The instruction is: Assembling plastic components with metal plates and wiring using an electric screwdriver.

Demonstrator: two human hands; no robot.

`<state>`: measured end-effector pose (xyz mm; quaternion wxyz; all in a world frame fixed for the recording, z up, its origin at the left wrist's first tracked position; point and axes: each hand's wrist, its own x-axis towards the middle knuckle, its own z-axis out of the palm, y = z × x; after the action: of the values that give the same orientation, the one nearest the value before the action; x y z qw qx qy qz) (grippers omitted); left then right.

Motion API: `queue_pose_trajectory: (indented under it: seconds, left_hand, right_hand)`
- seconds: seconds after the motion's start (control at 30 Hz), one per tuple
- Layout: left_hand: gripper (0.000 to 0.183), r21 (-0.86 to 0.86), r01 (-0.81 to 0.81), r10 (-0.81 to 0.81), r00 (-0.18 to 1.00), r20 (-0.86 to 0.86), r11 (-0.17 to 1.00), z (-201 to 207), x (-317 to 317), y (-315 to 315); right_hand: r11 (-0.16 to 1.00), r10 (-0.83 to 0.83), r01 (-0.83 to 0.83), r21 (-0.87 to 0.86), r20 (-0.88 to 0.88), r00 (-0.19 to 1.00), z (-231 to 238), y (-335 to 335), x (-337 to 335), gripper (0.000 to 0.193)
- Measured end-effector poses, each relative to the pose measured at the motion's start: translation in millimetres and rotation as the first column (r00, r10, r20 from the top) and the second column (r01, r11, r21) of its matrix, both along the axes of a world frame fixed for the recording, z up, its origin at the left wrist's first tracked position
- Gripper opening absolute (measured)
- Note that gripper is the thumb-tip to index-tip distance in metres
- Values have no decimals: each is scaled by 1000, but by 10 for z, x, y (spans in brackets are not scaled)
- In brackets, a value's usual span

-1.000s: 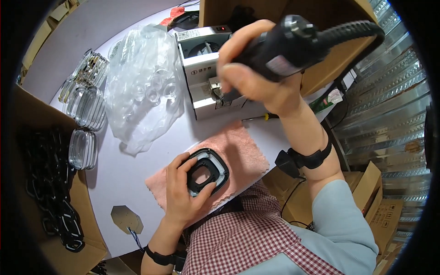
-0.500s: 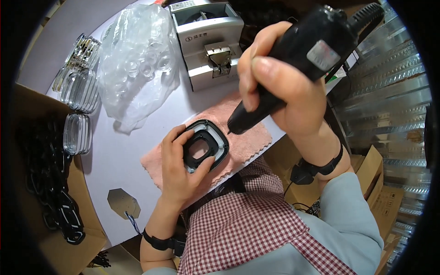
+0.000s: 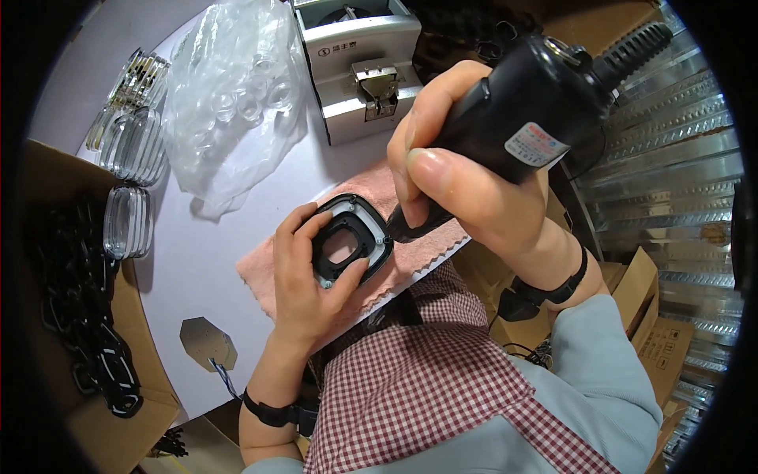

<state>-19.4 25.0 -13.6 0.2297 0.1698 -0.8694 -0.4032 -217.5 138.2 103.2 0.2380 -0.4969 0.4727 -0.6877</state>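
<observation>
My left hand [image 3: 298, 286] grips a black rounded-square frame [image 3: 365, 231] by its left and lower edges. The frame has a pale inner ring, small screws and an open middle, and it rests on a pink cloth [image 3: 264, 272]. My right hand [image 3: 478, 189] is wrapped round a thick black electric screwdriver [image 3: 493, 126], tilted with its cable end up and to the right. Its tip is at the frame's right edge, near a screw spot; whether it touches cannot be made out.
Behind the cloth stands a grey screw feeder [image 3: 359, 55]. Left of it lies a clear bag [image 3: 229, 118] of round transparent parts. Stacked clear covers [image 3: 129, 221] line the left side, beside a cardboard box [image 3: 150, 395] of black frames. An octagonal plate [image 3: 207, 345] with wires lies near the front.
The screwdriver has come down and left, its tip moving from beside the frame to its right edge. My left hand still holds the frame, which has shifted slightly in the picture.
</observation>
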Motion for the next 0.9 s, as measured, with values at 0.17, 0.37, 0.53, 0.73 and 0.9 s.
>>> queue_pose_trajectory:
  seconds: [0.17, 0.37, 0.53, 0.73, 0.9]
  left_hand:
    - [67, 46, -17, 17, 1000, -5, 999, 10, -5, 7]
    - [65, -113, -23, 21, 1000, -22, 993, 10, -33, 12]
    - [63, -114, -26, 22, 999, -36, 993, 68, -50, 28]
    - [64, -147, 14, -21, 999, -44, 989, 118, -58, 60]
    - [63, -90, 37, -38, 999, -10, 995, 85, -21, -45]
  right_hand:
    - [1000, -16, 16, -9, -8, 1000, -11, 0, -1, 20]
    - [1000, 15, -15, 11, -13, 1000, -69, 0, 111, 21]
    - [998, -26, 23, 58, 51, 998, -36, 128, 249, 20]
    - [994, 106, -103, 30, -199, 974, -49, 195, 170, 23]
    - [995, 83, -79, -56, 76, 994, 233, 240, 40, 27]
